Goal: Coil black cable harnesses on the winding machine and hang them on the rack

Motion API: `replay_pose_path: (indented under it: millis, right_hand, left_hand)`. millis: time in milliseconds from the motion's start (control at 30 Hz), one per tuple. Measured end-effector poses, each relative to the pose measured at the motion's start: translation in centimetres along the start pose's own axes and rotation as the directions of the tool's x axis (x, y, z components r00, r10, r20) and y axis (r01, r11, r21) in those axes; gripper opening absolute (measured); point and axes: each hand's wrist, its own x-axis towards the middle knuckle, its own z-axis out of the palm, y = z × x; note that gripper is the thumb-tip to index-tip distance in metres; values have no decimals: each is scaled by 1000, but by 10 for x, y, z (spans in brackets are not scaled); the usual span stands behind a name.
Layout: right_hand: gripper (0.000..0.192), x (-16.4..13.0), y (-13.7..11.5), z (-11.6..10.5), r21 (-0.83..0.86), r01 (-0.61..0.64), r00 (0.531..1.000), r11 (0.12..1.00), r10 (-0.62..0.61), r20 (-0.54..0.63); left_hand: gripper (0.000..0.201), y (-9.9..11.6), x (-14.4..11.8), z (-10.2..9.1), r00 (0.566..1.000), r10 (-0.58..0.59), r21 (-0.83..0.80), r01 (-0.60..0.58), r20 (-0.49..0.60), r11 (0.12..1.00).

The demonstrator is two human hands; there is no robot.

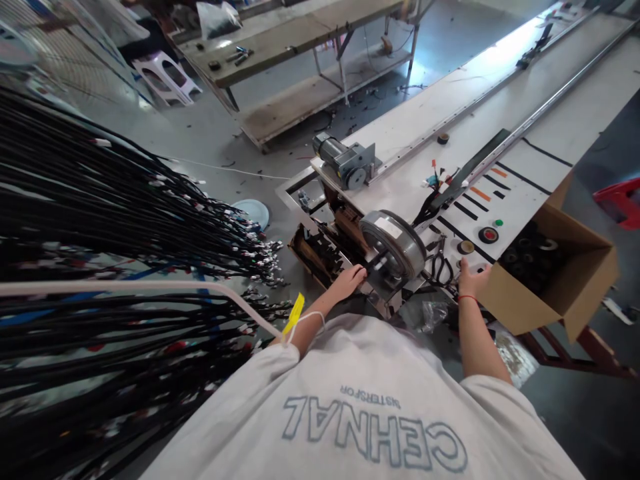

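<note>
Left hand at frame centre, fingers curled on the shaft side of the round grey metal hub motor, apparently steadying it; right hand rests by the brown cardboard box, finger spread unclear.

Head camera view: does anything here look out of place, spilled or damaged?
Yes. Black scraps and bits of wire lie scattered on the floor under the far bench. The cardboard box sits tilted at the table edge, partly overhanging. The left hand touches the round motor; the right hand rests beside the box.
</note>
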Motion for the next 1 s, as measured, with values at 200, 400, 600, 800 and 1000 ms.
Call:
replay_pose_path:
  millis: [200,400,600,800,1000]
  right_hand:
    - [92,-3,-3,-2,14,2,1000,1000,-2,-6]
    - [90,-2,-1,-1,23,24,999,999,-24,-21]
    - [87,0,1,1,13,31,999,999,-31,-10]
    - [90,0,1,1,23,37,999,999,-37,-8]
    - [89,-5,-4,-2,15,4,1000,1000,-3,-10]
  left_hand:
    - [41,-18,1,4,999,44,93,-45,12,995]
    - [40,-73,-25,-10,969,-58,128,28,238,991]
    - [34,-80,-77,-36,994,-92,224,76,63,972]
    - [33,-46,-76,-27,996,-64,194,75,-62,978]
    - [32,-29,-50,-8,994,-70,170,84,-89,982]
